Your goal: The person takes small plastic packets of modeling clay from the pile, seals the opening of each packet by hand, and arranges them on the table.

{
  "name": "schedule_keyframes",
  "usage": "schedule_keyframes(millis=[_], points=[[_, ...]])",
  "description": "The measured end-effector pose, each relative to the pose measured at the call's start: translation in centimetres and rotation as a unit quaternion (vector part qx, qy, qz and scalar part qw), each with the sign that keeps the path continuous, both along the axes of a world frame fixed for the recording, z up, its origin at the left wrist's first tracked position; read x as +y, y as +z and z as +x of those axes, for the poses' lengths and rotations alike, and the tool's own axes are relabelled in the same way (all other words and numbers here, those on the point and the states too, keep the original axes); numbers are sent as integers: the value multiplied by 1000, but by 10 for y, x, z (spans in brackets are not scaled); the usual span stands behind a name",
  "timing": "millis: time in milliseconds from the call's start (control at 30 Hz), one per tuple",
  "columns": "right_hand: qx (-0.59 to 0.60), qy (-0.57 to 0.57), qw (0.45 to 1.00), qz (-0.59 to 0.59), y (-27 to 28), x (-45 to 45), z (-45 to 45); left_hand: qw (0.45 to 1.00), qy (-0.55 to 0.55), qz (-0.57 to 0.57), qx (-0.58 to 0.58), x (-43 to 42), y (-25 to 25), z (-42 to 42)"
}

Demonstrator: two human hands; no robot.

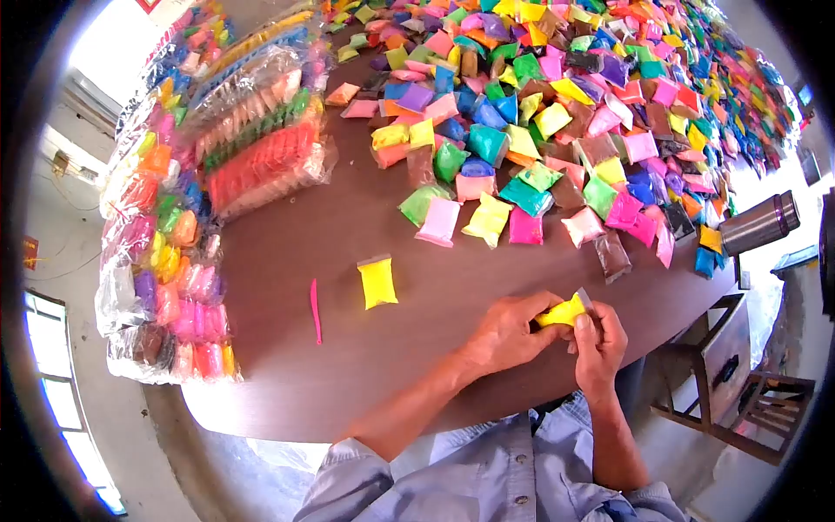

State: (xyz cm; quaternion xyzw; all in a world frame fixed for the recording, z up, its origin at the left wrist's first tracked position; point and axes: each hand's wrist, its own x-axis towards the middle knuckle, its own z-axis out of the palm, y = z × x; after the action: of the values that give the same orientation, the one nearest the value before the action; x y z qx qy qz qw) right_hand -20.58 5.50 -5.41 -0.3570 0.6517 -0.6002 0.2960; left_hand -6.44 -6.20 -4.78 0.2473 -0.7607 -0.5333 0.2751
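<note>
Between my two hands is a small yellow clay packet (pixel 564 311) in a clear wrapper, held above the table's near edge. My left hand (pixel 513 333) is closed on the packet's left end, its fingers curled. From the right, my right hand (pixel 600 341) grips the other end, with the thumb pressed against the wrapper. Part of the packet is hidden by the fingers. Another yellow packet (pixel 377 283) lies flat on the brown table (pixel 270 296), left of my hands. Beside it rests a thin pink plastic stick (pixel 315 311).
A large heap of colourful packets (pixel 539 130) covers the far side and right of the table. Bundled packets in clear bags (pixel 265 165) line the left edge. A metal flask (pixel 761 224) stands at the right edge, and a wooden chair (pixel 731 374) is on the floor nearby.
</note>
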Motion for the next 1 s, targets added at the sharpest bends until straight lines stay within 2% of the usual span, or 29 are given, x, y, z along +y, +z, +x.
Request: schedule_keyframes(millis=[167, 367, 500, 633, 767, 833, 1000], points=[[9, 2, 1000, -5, -1, 1, -1, 1000, -4, 5, 3, 0, 5, 1], [-4, 12, 1000, 0, -6, 4, -2, 998, -4, 63, 15, 5, 7, -1], [46, 20, 999, 3, -1, 1, -1, 998, 34, 51, -2, 8, 6, -2], [14, 32, 999, 6, 0, 2, -1, 998, 22, 45, 22, 6, 2, -2], [10, 33, 999, -11, -5, 2, -2, 995, 23, 97, 2, 7, 7, -3], [5, 37, 999, -14, -5, 2, -1, 990, 30, 130, 44, 7, 7, -3], [19, 60, 998, -7, -7, 2, -3, 993, 33, 99, 47, 3, 0, -1]])
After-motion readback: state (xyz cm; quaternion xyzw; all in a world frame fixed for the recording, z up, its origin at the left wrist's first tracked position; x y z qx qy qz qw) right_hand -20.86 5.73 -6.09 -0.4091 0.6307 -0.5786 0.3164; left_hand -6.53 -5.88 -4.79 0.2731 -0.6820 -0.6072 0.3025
